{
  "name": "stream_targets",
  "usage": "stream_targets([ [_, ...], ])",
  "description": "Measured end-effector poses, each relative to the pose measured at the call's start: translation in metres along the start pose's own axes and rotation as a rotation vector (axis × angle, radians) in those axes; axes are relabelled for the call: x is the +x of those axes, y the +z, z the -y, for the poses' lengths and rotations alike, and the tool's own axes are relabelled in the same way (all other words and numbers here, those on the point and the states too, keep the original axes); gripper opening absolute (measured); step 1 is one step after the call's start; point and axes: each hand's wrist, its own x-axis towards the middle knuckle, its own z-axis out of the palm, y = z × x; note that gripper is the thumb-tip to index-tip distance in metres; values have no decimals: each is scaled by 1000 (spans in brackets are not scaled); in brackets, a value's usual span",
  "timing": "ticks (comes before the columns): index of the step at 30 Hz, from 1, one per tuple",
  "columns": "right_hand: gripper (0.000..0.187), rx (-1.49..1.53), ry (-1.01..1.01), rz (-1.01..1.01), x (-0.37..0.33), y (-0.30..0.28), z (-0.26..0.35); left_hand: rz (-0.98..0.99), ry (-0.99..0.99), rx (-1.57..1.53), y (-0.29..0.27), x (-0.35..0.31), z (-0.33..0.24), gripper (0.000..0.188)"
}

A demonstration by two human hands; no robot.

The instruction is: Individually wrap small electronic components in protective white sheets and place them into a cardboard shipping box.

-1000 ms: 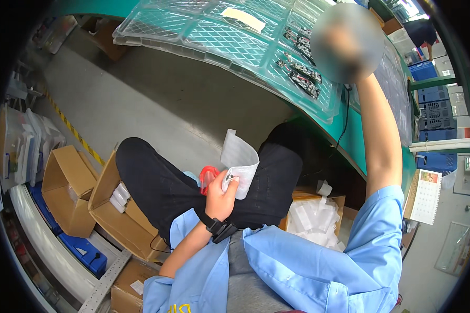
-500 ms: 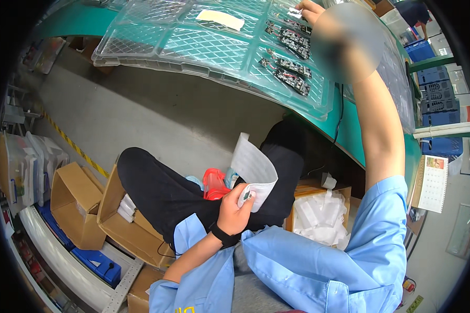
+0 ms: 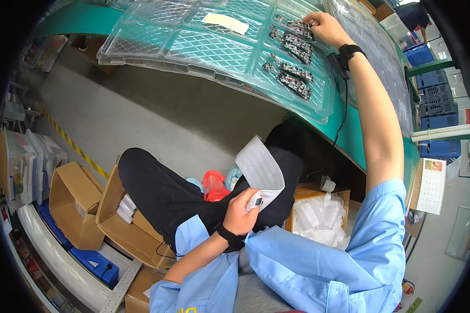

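Note:
In my left hand (image 3: 241, 213), closed over my lap, is a curved strip of thin white sheet material (image 3: 261, 163). A small dark green piece (image 3: 258, 201) shows at the strip's lower end, beside my thumb. My right hand (image 3: 329, 30) reaches to the far right of the bench, its fingertips pinched at the end of a small black circuit board (image 3: 301, 25). That board lies in a compartment of the clear plastic tray (image 3: 209, 49). Several more populated boards (image 3: 295, 85) lie nearer in the same tray, with short wires at their left ends.
The tray rests on a green bench (image 3: 344, 122), with a black cable (image 3: 344, 112) hanging over the edge. Below right, a carton holds white sheet pieces (image 3: 318, 216). Open cartons (image 3: 78, 206) stand at the left. A red plastic item (image 3: 213, 185) is beyond my lap.
My right hand has come a little nearer and right, down to the board's end. The left hand has shifted slightly right with the white strip, which now curves more openly.

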Motion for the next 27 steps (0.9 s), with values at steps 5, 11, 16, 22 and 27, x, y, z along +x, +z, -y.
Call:
stream_targets([
  [5, 30, -6, 39, -19, -4, -1, 17, -16, -60, 71, -4, 3, -1, 18],
  [11, 15, 56, -51, -370, -60, -24, 112, -422, -330, -631, -25, 16, -11, 27],
  [16, 18, 122, -815, 18, -194, 2, 245, -387, -301, -972, -43, 19, -30, 34],
  [22, 22, 367, -443, -27, -281, 99, 321, -390, -224, -1038, -48, 15, -31, 32],
  [27, 24, 392, -277, -141, -315, 134, 338, -336, -215, -1195, -45, 0, -10, 36],
])
